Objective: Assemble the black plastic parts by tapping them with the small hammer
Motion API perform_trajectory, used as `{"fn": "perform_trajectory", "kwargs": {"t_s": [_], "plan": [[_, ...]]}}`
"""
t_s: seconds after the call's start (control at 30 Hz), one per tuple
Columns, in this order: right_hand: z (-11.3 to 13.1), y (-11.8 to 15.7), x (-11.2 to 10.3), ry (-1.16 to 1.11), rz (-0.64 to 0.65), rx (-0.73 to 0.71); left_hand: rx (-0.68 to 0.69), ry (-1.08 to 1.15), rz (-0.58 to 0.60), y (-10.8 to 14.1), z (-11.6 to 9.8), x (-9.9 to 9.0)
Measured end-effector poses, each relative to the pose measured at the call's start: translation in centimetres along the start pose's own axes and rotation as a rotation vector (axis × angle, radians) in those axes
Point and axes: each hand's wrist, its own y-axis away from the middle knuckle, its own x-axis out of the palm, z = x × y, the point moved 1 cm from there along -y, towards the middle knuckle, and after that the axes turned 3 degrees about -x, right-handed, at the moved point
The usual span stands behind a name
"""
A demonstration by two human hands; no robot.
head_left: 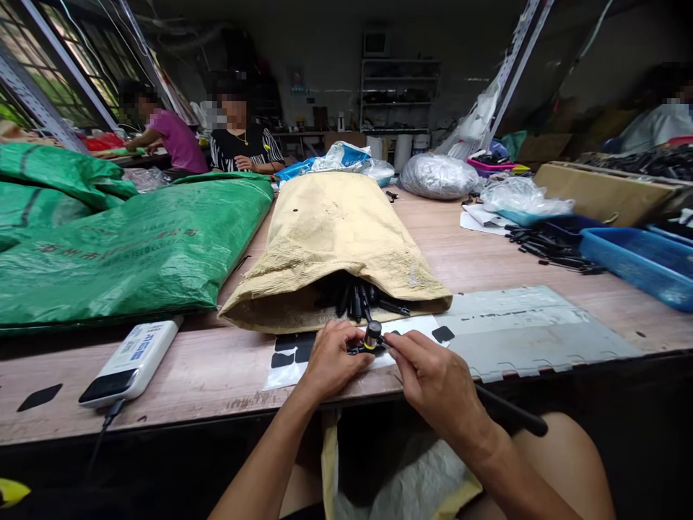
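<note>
My right hand [441, 383] is closed round the black handle of a small hammer [514, 409], whose end sticks out behind the wrist. The hammer's round head [372, 336], dark with a silver and yellow band, sits between my two hands. Close beside it, my left hand [336, 359] has thumb and fingers pinched on a small black part [357, 350], mostly hidden by the fingers and the hammer head. Just beyond lies a tan woven sack [336, 224], its mouth facing me and several black rod-like parts [356, 300] showing inside.
A white sheet with black patches [281, 372] and a grey board [530, 325] lie under and beside my hands. Left are a green sack [135, 253] and a white power bank [133, 361] with a cable. A blue tray [639, 263] stands right. Two people [238, 137] sit beyond.
</note>
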Motion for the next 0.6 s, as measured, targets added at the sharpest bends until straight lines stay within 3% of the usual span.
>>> {"fn": "perform_trajectory", "kwargs": {"t_s": [0.13,0.3,0.37,0.5,0.6], "plan": [[-0.5,0.1,-0.7,-0.003,-0.121,0.023,-0.006,0.011,-0.013,0.1,0.0,0.1],[-0.9,0.4,-0.4,0.029,-0.007,0.048,0.006,0.012,-0.025,0.0,-0.1,0.1],[-1.6,0.4,-0.7,0.030,-0.028,0.077,0.013,0.004,-0.024,0.1,-0.2,0.0],[-5.0,0.3,-1.8,0.128,-0.123,0.182,0.013,-0.005,-0.006,0.2,-0.4,-0.2],[-8.4,0.7,-2.0,0.250,-0.107,0.191,0.010,0.002,0.000,0.2,-0.3,-0.3]]}}
